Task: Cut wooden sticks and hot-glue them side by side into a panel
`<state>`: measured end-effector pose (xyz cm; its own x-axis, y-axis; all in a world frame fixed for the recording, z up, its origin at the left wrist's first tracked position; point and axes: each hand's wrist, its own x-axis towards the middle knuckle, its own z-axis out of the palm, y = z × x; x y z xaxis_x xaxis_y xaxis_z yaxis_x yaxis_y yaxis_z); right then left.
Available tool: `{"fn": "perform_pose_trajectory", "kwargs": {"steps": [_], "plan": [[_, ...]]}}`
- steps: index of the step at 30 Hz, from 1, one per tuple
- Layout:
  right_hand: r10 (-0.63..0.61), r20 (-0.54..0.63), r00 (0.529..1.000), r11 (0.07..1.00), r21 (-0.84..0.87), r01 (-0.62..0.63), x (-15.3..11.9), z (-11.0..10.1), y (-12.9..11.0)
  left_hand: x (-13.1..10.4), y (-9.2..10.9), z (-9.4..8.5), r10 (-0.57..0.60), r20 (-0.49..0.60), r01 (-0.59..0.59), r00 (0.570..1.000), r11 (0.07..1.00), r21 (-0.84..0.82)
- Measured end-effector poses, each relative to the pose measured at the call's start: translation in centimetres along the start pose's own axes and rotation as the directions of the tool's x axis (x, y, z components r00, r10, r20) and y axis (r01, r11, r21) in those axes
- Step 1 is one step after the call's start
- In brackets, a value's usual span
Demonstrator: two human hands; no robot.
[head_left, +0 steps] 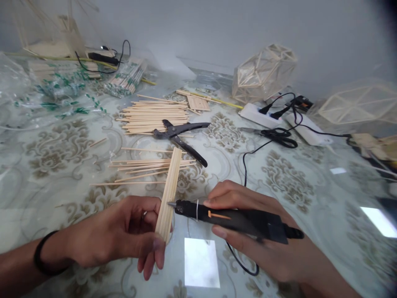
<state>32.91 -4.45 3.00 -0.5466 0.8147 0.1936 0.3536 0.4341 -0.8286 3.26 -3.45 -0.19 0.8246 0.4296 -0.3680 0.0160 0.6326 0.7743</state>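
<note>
My left hand pinches the lower end of a narrow flat bundle of wooden sticks, laid side by side and tilted upward. Fingers and thumb of my right hand wrap around a black corded hot glue pen with an orange slider. Its metal nozzle meets the face of the bundle around the middle, or sits very close to it. Beyond the bundle's upper end rest black-handled cutting pliers, jaws spread. Loose thin sticks lie behind the bundle.
A larger pile of sticks lies farther back. Plastic-wrapped stick packs are at back left. A white power strip with plugs and a coiled cord sits right. Stick-built frames stand along the wall.
</note>
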Motion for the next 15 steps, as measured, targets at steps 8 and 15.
{"fn": "perform_pose_trajectory", "kwargs": {"steps": [8,15], "plan": [[-0.017,-0.009,1.000,1.000,-0.007,0.017,0.10,-0.06,-0.09,0.02,-0.13,-0.25,-0.006,-0.009,0.006,1.000,1.000,0.005],[-0.019,-0.002,1.000,1.000,0.003,0.019,0.17,-0.01,-0.22,-0.07,-0.09,-0.13,0.004,0.002,-0.004,1.000,1.000,-0.007]]}}
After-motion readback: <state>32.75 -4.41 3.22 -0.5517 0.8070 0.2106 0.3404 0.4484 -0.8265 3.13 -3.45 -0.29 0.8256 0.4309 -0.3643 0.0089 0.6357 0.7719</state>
